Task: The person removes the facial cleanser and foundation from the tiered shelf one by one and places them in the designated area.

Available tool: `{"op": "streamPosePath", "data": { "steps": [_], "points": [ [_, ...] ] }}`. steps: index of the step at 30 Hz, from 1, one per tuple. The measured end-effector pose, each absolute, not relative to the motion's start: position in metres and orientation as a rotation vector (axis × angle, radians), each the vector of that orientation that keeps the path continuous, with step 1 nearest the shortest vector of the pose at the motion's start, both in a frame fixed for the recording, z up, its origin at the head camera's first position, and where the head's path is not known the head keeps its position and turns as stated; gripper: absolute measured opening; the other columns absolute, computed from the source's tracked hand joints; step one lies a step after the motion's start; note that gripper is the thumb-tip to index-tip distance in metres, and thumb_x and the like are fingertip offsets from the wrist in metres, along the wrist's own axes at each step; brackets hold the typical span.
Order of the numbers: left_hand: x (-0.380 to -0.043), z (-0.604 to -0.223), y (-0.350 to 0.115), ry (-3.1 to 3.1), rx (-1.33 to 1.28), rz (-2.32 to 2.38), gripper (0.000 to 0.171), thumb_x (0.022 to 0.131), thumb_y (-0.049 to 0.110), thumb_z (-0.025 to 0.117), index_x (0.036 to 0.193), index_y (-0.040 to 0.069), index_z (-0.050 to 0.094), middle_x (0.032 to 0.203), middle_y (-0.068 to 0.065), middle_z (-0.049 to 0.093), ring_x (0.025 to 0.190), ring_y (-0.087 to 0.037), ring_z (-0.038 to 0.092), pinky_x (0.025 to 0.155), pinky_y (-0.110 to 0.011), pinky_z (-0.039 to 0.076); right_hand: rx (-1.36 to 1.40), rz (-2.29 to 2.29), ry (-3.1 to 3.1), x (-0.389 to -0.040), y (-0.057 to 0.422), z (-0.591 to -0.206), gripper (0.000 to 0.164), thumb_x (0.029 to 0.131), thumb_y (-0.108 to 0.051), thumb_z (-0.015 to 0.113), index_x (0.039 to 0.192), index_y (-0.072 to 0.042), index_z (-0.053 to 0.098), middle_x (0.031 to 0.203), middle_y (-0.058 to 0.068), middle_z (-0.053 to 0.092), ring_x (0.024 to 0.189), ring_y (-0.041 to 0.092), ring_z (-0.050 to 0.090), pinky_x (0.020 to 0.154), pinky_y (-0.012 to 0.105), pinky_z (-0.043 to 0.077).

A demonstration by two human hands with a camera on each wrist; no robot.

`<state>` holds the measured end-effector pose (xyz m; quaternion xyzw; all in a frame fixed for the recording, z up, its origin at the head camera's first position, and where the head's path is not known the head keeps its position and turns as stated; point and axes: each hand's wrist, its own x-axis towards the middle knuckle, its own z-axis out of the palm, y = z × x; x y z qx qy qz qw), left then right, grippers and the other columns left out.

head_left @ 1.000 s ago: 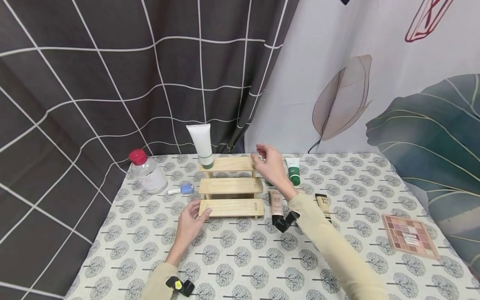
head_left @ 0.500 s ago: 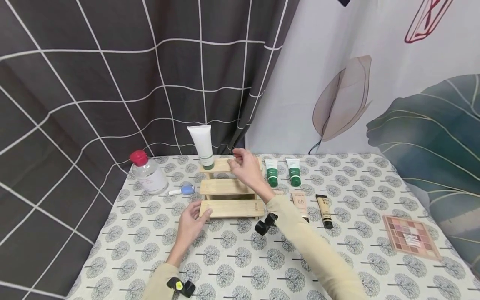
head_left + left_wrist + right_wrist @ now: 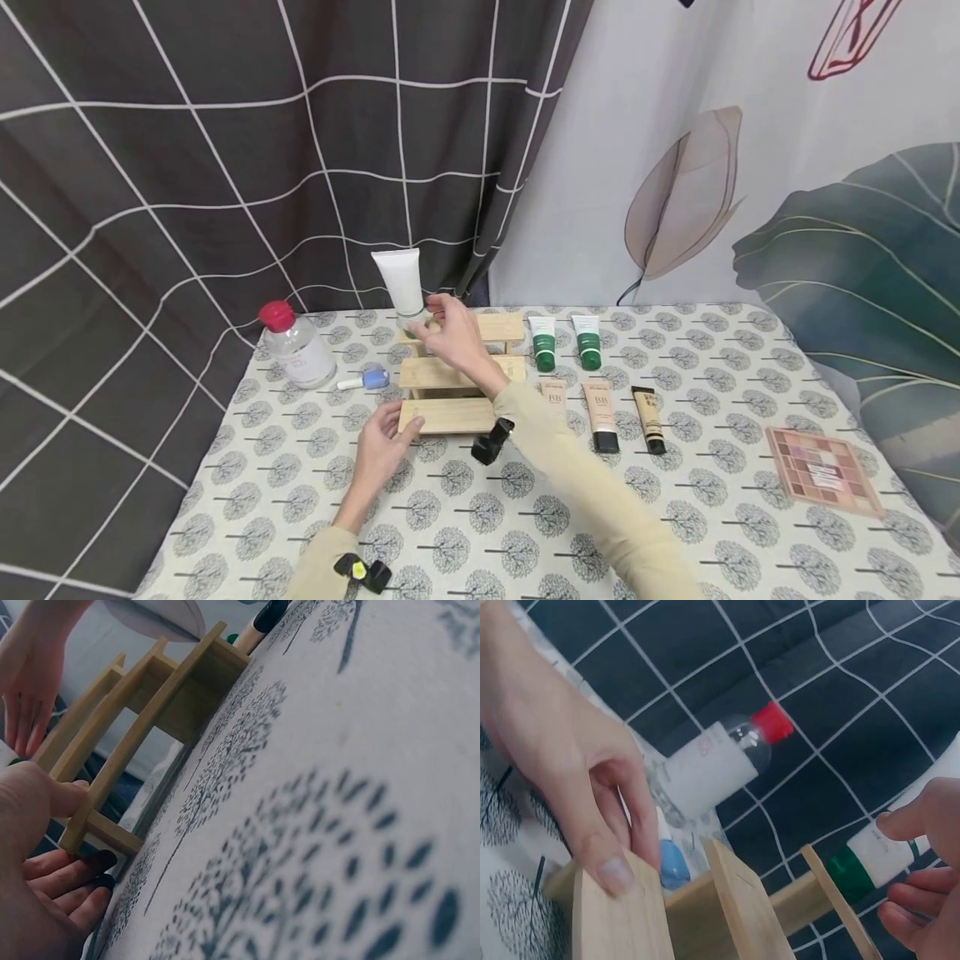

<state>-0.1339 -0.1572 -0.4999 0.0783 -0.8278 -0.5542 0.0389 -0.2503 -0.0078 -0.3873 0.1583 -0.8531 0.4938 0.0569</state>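
A three-step wooden display rack (image 3: 448,416) stands on the table, and my left hand (image 3: 379,448) grips the left end of its lowest step. In the left wrist view, the thumb lies over the board and the fingers reach under it. A white squeeze tube (image 3: 400,280) with a green cap stands upside down on the left of the top step. My right hand (image 3: 459,340) is beside its lower part, thumb and fingers apart; in the right wrist view the thumb overlaps the tube (image 3: 889,851), and whether it touches I cannot tell.
Left of the rack are a clear bottle (image 3: 303,354) with a red cap and a small blue-and-white bottle (image 3: 367,379). To the right lie green-and-white tubes (image 3: 588,343), BB cream tubes (image 3: 600,408), a black-capped gold tube (image 3: 648,419) and an eyeshadow palette (image 3: 825,472). Curtains hang behind.
My right hand has moved left across the top step, from the rack's right end to the white tube. The left hand has kept its grip on the rack.
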Motion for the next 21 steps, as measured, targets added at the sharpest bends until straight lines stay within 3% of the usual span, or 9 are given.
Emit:
{"op": "streamPosePath", "data": {
  "steps": [11,21],
  "points": [
    [-0.133,-0.499,-0.157,-2.533,0.243,-1.702,0.060,0.091,0.022,0.076,0.140,-0.004,0.051,0.139,-0.029,0.058,0.132,-0.044,0.055,0.117,-0.051,0.044,0.483,1.534,-2.497,-0.252,-0.024,-0.397,0.044,0.088,-0.014,0.078,0.124,0.001,0.058,0.120,0.019,0.070,0.109,0.029,0.070,0.096,0.034,0.061],
    [-0.132,-0.498,-0.157,-2.534,0.251,-1.707,0.060,0.092,0.023,0.075,0.140,-0.005,0.050,0.138,-0.029,0.059,0.133,-0.044,0.055,0.118,-0.052,0.044,0.511,1.561,-2.435,-0.246,-0.016,-0.405,0.039,0.091,-0.017,0.074,0.125,-0.004,0.059,0.120,0.015,0.069,0.107,0.027,0.070,0.095,0.031,0.061]
  ]
}}
